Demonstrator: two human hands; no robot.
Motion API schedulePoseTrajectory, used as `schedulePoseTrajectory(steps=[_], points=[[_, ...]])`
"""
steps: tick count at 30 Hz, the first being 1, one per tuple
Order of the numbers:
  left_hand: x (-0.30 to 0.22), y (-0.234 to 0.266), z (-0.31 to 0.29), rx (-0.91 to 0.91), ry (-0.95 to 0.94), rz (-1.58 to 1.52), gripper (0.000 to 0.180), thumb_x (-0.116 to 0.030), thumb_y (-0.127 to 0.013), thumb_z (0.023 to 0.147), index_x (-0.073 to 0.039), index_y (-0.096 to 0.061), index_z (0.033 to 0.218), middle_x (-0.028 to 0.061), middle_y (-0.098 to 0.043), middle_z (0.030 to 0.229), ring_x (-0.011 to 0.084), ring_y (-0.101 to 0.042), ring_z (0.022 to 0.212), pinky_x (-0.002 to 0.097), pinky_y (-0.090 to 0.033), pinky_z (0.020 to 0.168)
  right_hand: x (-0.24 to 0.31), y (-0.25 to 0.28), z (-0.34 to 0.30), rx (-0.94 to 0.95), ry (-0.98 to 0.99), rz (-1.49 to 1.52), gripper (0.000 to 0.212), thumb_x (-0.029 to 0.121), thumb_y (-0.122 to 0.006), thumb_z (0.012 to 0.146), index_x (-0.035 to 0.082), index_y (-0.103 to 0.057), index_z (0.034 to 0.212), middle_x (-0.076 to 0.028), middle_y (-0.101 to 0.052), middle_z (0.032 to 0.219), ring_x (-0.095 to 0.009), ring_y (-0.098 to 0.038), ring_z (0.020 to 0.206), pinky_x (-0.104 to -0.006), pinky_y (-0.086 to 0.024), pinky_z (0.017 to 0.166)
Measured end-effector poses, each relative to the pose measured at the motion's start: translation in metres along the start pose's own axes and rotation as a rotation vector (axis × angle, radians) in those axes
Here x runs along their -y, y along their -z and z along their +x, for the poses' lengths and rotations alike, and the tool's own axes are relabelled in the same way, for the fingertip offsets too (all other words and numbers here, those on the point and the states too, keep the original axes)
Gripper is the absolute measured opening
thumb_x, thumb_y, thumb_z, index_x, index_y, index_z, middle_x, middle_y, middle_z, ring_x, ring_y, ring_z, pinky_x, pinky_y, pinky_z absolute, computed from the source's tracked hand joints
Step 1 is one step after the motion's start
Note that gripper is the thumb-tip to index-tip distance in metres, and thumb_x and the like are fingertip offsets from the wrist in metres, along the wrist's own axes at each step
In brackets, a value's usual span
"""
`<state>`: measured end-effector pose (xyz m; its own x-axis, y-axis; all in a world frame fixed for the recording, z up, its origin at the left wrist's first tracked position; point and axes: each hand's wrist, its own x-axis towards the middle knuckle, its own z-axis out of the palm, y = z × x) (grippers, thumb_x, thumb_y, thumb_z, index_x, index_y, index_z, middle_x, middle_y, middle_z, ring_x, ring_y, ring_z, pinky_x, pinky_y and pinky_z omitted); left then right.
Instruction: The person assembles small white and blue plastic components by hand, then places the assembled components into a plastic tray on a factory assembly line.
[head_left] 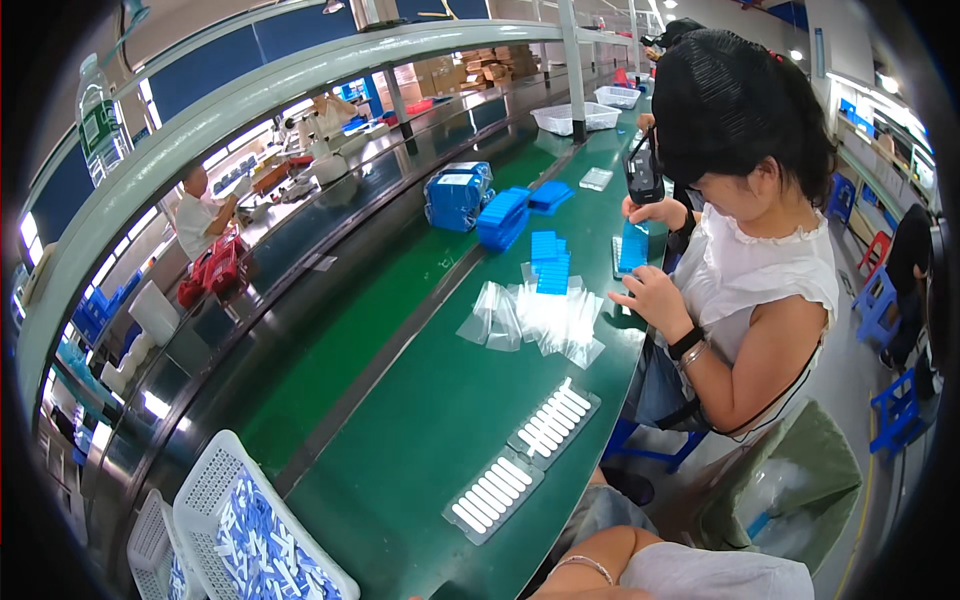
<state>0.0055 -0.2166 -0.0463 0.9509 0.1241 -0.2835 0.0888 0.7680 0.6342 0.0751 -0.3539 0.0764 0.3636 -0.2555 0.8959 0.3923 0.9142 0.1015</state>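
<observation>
Cannot see either hand, nor tell whether spread or pinching. Can see two trays [472, 532] of white sticks [497, 492] on the desk [390, 440], right of a basket [196, 482] of blue and white pieces [265, 545].

Bright light, heavily bowed edges.

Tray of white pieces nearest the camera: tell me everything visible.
The tray is shallow, roughly rectangular, and looks like translucent greyish plastic. It holds a single row of slim white pieces, side by side across its width. It lies flat on the green tabletop, end to end with a similar filled tray; whether the two touch is unclear. No hand is on it.
</observation>
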Motion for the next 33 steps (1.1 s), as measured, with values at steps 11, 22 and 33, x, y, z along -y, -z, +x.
schedulePoseTrajectory(steps=[11,22,33], points=[[0.000,0.012,0.012,0.145,0.099,-0.090,0.053,-0.051,-0.035,0.094,-0.008,-0.037,0.064,0.0010,-0.031,0.054,0.0133,-0.027,0.048,0.0270,-0.023,0.048,-0.010,0.009,-0.008,-0.275,-0.360,0.527,0.018,0.023,-0.050,0.087,0.007,-0.059,0.089,-0.010,-0.057,0.082,-0.025,-0.056,0.079,-0.0347,-0.040,0.071],[-0.016,-0.012,0.007,-0.318,0.162,-0.209,0.056,-0.062,-0.039,0.088,-0.010,-0.043,0.067,0.0003,-0.033,0.050,0.0119,-0.030,0.041,0.0258,-0.025,0.039,-0.010,0.070,-0.065,0.601,-0.636,-0.577,0.034,0.026,-0.065,0.078,0.004,-0.058,0.103,-0.010,-0.056,0.108,-0.029,-0.051,0.101,-0.0387,-0.036,0.085],[-0.012,-0.014,0.014,-0.322,0.146,-0.099,0.054,-0.060,-0.037,0.090,-0.008,-0.052,0.084,-0.0010,-0.034,0.045,0.0094,-0.029,0.034,0.0220,-0.020,0.032,-0.021,0.093,-0.095,0.927,-0.797,-0.695,0.080,0.038,-0.066,0.069,-0.002,-0.037,0.132,-0.015,-0.047,0.126,-0.027,-0.044,0.114,-0.0408,-0.034,0.092]])
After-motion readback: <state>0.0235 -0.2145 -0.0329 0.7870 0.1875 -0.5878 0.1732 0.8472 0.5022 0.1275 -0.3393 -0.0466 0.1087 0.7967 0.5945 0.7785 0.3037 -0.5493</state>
